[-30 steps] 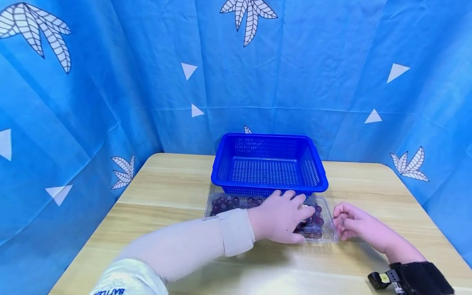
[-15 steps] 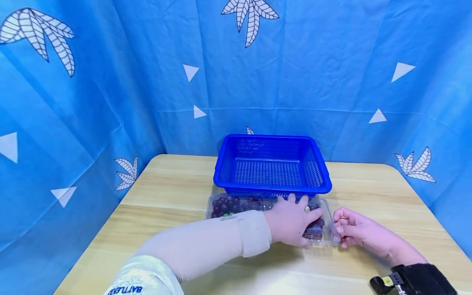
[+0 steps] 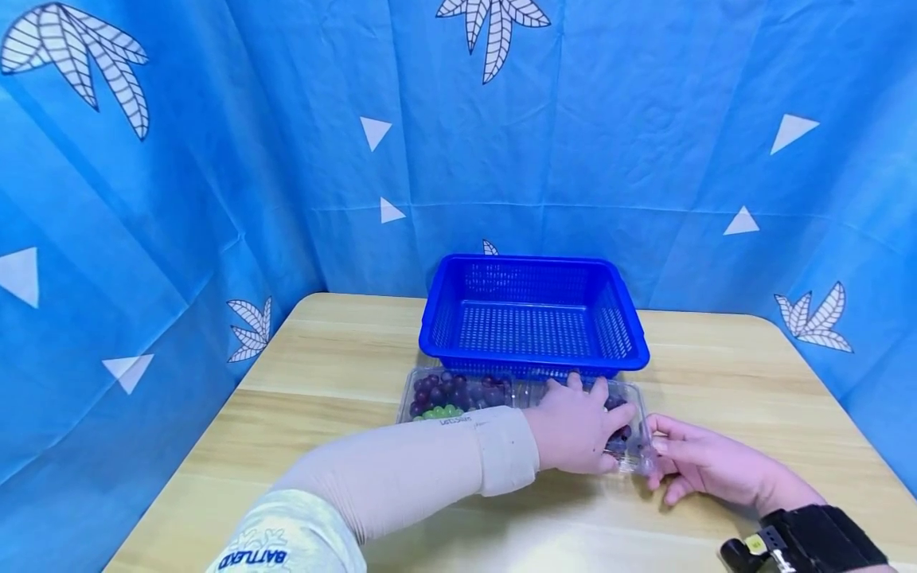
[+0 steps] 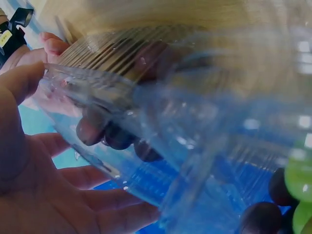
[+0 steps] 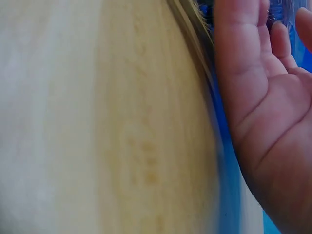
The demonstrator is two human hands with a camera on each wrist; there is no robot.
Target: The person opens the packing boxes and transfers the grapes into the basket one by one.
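A clear plastic clamshell box (image 3: 526, 391) lies just in front of the blue basket. Dark purple grapes (image 3: 458, 391) and a green bunch (image 3: 440, 411) show through its left part, with more dark grapes (image 4: 117, 134) toward the right. Over the right half of the lid, my left hand (image 3: 576, 426) rests with fingers spread; in the left wrist view its thumb touches the plastic edge. My right hand (image 3: 705, 461) is at the box's right end, thumb and fingers pinching the edge. In the right wrist view this hand's (image 5: 265, 97) fingertips are partly cut off.
The blue perforated basket (image 3: 533, 362) stands right behind the box on the wooden table (image 3: 344, 350). Blue patterned curtain (image 3: 609, 135) hangs behind and on both sides. A small camera on a black band (image 3: 817, 537) sits on the right wrist.
My left hand has slid a little to the right over the lid, uncovering the green bunch. The right hand's fingers have shifted at the box's right edge, its lower fingers spreading.
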